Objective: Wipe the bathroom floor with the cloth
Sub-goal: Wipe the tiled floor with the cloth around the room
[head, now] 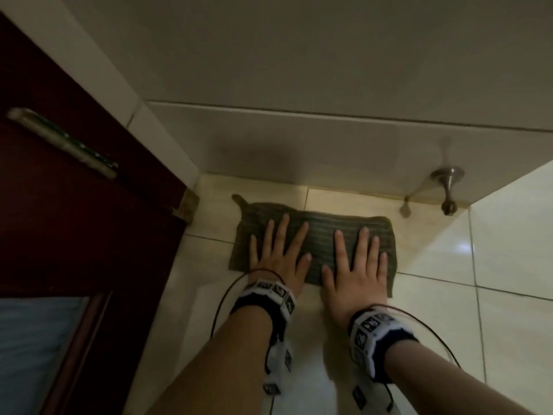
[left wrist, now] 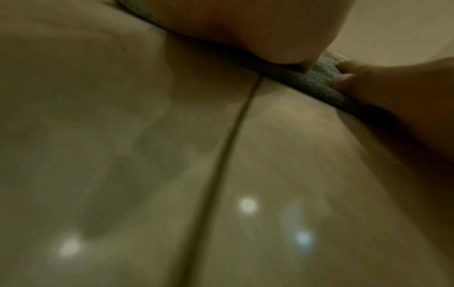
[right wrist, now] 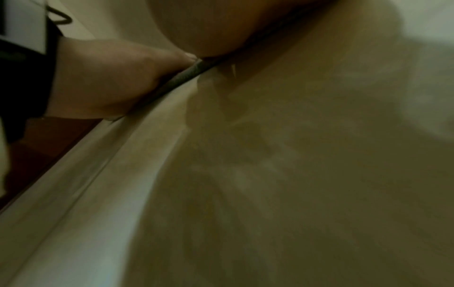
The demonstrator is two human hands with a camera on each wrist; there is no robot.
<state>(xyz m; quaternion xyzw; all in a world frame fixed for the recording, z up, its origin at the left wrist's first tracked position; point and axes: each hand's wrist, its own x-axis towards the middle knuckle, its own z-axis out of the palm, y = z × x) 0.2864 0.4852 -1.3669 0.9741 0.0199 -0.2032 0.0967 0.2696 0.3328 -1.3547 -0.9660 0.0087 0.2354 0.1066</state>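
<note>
A dark grey-green ribbed rectangular cloth (head: pixel 318 235) lies flat on the glossy cream tiled floor (head: pixel 449 253), near the foot of the pale tiled wall (head: pixel 299 145). The left hand (head: pixel 276 259) and right hand (head: pixel 357 268) press palm-down on it side by side, fingers (head: pixel 284 232) straight and spread, grasping nothing. To the left stands a dark red wooden door (head: pixel 74 220); a brushed-metal doorstop (head: pixel 447 187) juts from the wall at right.

Glossy cream tiled floor (head: pixel 508 265), green ribbed cloth (head: pixel 320 235) spread flat on it
</note>
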